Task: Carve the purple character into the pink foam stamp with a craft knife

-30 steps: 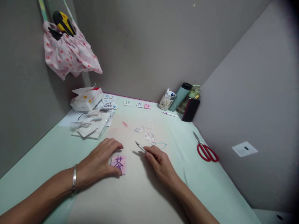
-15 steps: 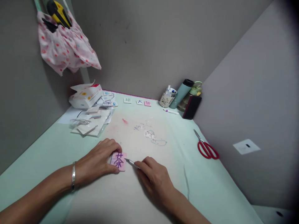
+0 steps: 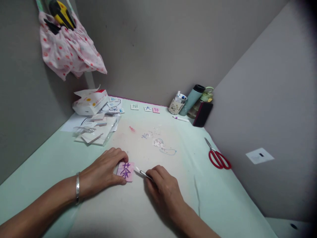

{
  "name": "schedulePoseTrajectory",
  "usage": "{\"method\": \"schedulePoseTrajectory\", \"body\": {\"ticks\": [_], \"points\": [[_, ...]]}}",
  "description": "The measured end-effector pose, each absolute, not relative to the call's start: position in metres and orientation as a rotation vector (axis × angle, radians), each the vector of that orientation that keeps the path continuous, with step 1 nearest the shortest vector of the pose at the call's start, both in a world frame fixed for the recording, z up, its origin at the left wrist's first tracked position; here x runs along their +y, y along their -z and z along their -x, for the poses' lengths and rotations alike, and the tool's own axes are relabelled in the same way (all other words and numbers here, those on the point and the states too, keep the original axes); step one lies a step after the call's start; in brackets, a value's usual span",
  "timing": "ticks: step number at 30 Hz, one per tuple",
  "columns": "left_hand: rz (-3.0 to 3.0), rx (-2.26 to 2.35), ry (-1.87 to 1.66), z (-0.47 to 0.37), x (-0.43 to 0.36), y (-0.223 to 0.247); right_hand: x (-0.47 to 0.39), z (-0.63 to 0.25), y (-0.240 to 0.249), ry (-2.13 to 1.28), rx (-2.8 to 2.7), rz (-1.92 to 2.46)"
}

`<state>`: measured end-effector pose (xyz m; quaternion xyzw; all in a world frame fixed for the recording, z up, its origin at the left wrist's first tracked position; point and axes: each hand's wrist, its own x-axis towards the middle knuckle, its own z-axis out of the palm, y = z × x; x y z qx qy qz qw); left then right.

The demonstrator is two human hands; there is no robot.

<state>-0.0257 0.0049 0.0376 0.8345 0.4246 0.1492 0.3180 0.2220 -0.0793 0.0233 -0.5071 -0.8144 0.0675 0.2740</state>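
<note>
A person's left hand is half curled, thumb at the near edge and fingers at the far edge of a small pink tile, pinning it flat on a beige mat. The tile bears a purple handwritten character. A silver bracelet circles the left wrist. The right hand is closed around a slim pen-like knife, its pointed tip at the tile's right edge; whether it touches is too small to tell.

Beyond the hands, paper scraps and coloured marks lie on the mat, which covers the middle of a pale green table. To the right are red-handled scissors. Along the back are three lettered cards, the rightmost a pink card, then a pen cup and a leaning teal bottle. At back left, a white box stands behind plastic packets. Above it hangs a pink spotted pouch.
</note>
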Motion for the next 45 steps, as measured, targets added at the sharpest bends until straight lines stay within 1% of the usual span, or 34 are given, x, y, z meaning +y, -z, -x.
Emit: {"method": "schedulePoseTrajectory", "body": {"ticks": [9, 18, 29, 34, 45], "points": [[-2.174, 1.097, -0.360, 0.025, 0.006, -0.039, -0.077, -0.227, -0.027, -0.287, -2.164, 1.351], [-2.173, 1.093, -0.371, 0.024, 0.005, -0.037, -0.075, -0.233, -0.021, -0.165, -2.283, 1.435], [-2.177, 1.104, -0.385, 0.024, 0.005, -0.037, -0.083, -0.239, -0.014, -0.130, -2.300, 1.373], [-2.175, 1.109, -0.396, 0.024, 0.005, -0.035, -0.084, -0.234, -0.015, -0.200, -2.295, 1.378], [-2.182, 1.124, -0.407, 0.026, 0.005, -0.031, -0.084, -0.225, -0.016, -0.009, -2.275, 1.351]]}}
